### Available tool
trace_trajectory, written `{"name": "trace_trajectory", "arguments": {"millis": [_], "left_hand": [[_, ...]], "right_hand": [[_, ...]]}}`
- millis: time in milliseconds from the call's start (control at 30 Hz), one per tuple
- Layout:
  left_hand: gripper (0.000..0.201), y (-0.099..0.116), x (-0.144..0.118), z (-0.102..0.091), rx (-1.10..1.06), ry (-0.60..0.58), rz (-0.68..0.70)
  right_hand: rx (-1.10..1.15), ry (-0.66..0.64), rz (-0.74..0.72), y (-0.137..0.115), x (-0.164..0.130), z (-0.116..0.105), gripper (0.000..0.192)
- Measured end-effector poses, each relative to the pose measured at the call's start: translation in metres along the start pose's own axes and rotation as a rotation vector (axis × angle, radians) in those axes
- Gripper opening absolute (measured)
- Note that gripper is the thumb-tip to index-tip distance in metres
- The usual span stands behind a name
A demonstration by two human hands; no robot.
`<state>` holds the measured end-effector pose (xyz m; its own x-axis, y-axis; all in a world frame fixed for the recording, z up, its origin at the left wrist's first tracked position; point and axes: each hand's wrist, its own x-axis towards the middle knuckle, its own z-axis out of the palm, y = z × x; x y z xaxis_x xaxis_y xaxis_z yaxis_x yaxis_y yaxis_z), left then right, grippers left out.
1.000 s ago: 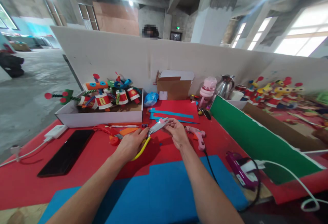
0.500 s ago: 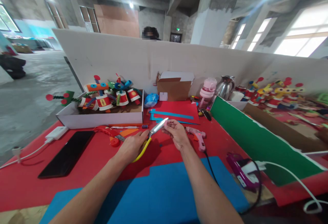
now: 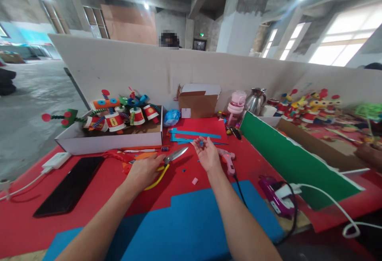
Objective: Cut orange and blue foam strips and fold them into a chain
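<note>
My left hand [image 3: 147, 170] is closed around yellow-handled scissors [image 3: 176, 155], whose metal blades point right and away from me. To their right, my right hand [image 3: 209, 156] is turned palm up with its fingers curled. Small blue pieces [image 3: 201, 144], perhaps cut paper, lie at its fingers. A small pink piece [image 3: 195, 181] rests on the red table covering [image 3: 179, 187] between my hands. Near it is a tiny blue scrap [image 3: 184, 170]. Just right of my right hand lies a pink glue gun [image 3: 228, 159].
Blue sheets [image 3: 191, 225] cover the near edge. A white box [image 3: 110, 143] of paper-cup figures stands left, beyond a black phone [image 3: 70, 185]. At right are a green-sided box [image 3: 292, 157] and a purple power strip [image 3: 276, 197] with cables.
My right hand has turned palm up, showing the blue pieces. The pink piece has left its fingers and lies on the table. The scissors have moved slightly down and left.
</note>
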<state>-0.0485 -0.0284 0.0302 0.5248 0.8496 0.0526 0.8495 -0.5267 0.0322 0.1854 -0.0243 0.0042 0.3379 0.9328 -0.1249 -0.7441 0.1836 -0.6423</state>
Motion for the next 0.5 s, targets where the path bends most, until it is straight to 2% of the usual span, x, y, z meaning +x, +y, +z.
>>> {"name": "trace_trajectory", "arguments": {"millis": [167,300,500], "left_hand": [[0.030,0.008,-0.002,0.003,-0.029,-0.053,0.071],[0.030,0.014,-0.004,0.001,-0.039,-0.088,0.073],[0.031,0.012,-0.012,-0.016,0.002,-0.187,0.127]], "right_hand": [[0.053,-0.079,0.021,-0.006,-0.006,0.000,0.038],[0.149,-0.034,0.041,-0.009,-0.013,0.007,0.047],[0.203,-0.029,0.057,-0.010,-0.018,0.016,0.052]]}}
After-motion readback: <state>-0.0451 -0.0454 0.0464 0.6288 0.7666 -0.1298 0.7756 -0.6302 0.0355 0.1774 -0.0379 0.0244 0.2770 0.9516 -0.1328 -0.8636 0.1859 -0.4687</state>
